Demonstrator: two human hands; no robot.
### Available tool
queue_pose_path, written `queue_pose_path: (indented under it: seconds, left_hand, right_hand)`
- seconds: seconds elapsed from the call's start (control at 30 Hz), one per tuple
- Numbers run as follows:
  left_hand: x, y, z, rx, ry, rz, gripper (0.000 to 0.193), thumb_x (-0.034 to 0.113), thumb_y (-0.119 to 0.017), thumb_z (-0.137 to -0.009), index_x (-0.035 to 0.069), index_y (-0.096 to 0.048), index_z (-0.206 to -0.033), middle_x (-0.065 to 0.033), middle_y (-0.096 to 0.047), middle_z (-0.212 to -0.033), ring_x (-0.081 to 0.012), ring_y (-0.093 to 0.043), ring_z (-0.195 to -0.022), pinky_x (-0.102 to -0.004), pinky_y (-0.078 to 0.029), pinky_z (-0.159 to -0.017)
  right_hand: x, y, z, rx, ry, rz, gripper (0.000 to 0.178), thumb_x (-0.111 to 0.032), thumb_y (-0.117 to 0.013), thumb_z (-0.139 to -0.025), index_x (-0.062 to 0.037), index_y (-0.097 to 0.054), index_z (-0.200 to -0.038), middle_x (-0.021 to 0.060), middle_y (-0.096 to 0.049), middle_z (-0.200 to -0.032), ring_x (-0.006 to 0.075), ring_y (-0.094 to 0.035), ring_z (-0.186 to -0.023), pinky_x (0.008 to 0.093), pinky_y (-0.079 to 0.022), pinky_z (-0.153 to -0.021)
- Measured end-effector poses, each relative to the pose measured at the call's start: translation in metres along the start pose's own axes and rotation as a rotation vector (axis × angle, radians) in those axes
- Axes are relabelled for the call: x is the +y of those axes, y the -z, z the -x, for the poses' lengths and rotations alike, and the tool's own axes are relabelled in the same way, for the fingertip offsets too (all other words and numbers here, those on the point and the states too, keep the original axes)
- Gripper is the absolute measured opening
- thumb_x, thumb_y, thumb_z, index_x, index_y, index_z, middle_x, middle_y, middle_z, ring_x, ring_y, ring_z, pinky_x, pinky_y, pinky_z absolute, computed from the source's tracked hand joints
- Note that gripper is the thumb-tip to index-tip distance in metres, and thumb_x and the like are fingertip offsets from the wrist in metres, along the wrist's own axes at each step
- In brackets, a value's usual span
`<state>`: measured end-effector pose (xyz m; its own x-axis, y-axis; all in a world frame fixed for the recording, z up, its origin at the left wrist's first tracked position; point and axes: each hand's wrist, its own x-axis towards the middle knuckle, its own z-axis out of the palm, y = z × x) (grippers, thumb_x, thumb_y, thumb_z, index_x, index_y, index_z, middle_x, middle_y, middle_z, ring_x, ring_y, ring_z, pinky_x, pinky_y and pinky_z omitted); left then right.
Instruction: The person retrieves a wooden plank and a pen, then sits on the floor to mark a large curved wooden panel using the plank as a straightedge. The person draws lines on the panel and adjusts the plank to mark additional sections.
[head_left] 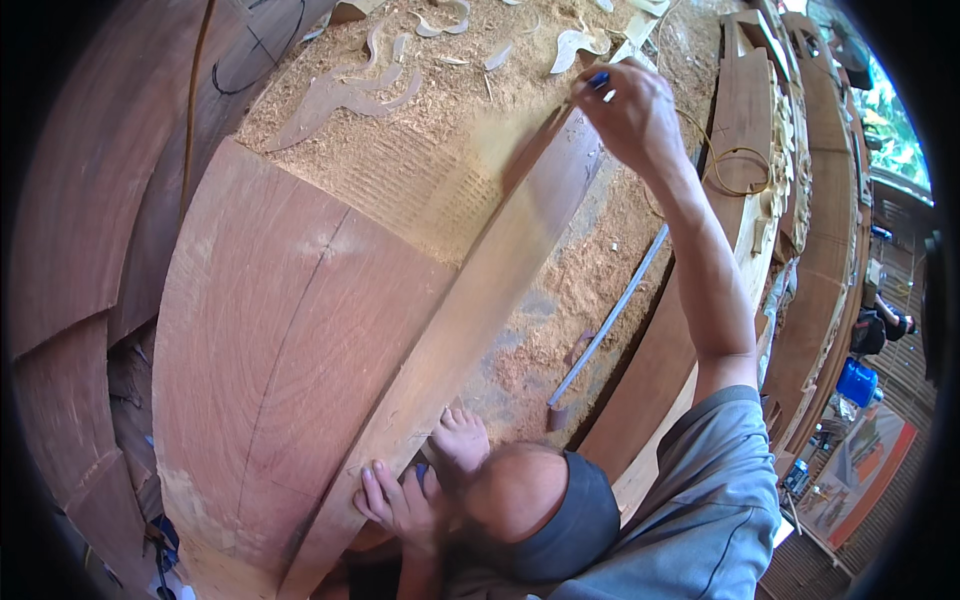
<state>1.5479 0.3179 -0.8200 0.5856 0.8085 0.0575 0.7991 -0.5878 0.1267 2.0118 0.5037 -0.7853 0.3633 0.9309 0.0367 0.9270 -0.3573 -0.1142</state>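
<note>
A long, narrow wooden plank (pixel 480 285) runs diagonally from the bottom left up to the top middle, along the edge of a wide reddish board (pixel 290 340). At the plank's far end, my right hand (pixel 635 110) is closed in a pinch, its arm stretched out. A small blue object (pixel 598 80) shows between its fingers; its kind is not clear. My left hand (pixel 402 505) grips the plank's near end, fingers over the edge. Something blue (pixel 421 470) shows by its fingers, too small to name. A dark curved line runs down the wide board.
Sawdust and curled shavings (pixel 350 95) cover the floor ahead. My bare foot (pixel 460 438) stands beside the plank. A grey rod (pixel 608 318) and a yellow cord (pixel 745 170) lie to the right, near long stacked boards (pixel 830 200). A blue container (pixel 857 382) stands far right.
</note>
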Motion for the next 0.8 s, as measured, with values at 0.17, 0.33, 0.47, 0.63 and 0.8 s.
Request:
queue_pose_path:
  seconds: [0.17,0.33,0.47,0.63,0.8]
  left_hand:
    - [0.003,0.003,-0.003,0.01,0.047,0.002,0.019,0.024,-0.053,-0.095,0.007,-0.059,-0.089,-0.0265,-0.057,-0.126,-0.0399,-0.047,-0.123,-0.0561,-0.032,-0.103]
    - [0.002,0.002,-0.003,0.003,0.041,0.004,0.021,0.025,-0.052,-0.095,0.006,-0.06,-0.091,-0.0274,-0.057,-0.126,-0.0397,-0.047,-0.124,-0.0558,-0.029,-0.105]
    - [0.003,0.004,-0.006,0.008,0.019,0.018,0.021,0.025,-0.052,-0.095,0.006,-0.06,-0.092,-0.0278,-0.057,-0.126,-0.0405,-0.047,-0.124,-0.0559,-0.028,-0.105]
    - [0.003,0.005,-0.005,-0.006,0.037,0.025,0.021,0.026,-0.051,-0.096,0.007,-0.059,-0.092,-0.0284,-0.056,-0.126,-0.0418,-0.047,-0.123,-0.0568,-0.028,-0.105]
    - [0.002,0.004,-0.005,-0.007,0.043,0.032,0.024,0.028,-0.05,-0.097,0.007,-0.06,-0.093,-0.028,-0.056,-0.127,-0.041,-0.048,-0.123,-0.0567,-0.029,-0.104]
  right_hand:
    - [0.01,0.001,-0.011,0.3,0.105,-0.011,0.026,-0.025,-0.063,-0.081,-0.0003,-0.068,-0.075,0.0176,-0.065,-0.07,0.0333,-0.062,-0.075,0.0448,-0.049,-0.073]
    - [0.027,-0.013,-0.017,0.142,0.041,0.157,0.028,-0.03,-0.064,-0.084,-0.0037,-0.071,-0.089,0.0156,-0.067,-0.079,0.0292,-0.063,-0.083,0.0429,-0.049,-0.077]
    - [0.023,-0.014,-0.013,0.059,-0.04,0.132,0.03,-0.032,-0.064,-0.087,-0.0048,-0.073,-0.097,0.0153,-0.068,-0.084,0.0271,-0.063,-0.088,0.0413,-0.049,-0.079]
    - [0.011,-0.011,0.001,0.085,0.03,-0.03,0.029,-0.03,-0.064,-0.088,-0.0034,-0.073,-0.096,0.0162,-0.067,-0.084,0.0269,-0.064,-0.081,0.0397,-0.051,-0.074]
    - [-0.001,-0.014,0.015,0.076,0.048,-0.075,0.026,-0.027,-0.066,-0.087,-0.0024,-0.073,-0.094,0.0157,-0.067,-0.086,0.026,-0.066,-0.077,0.0385,-0.052,-0.071]
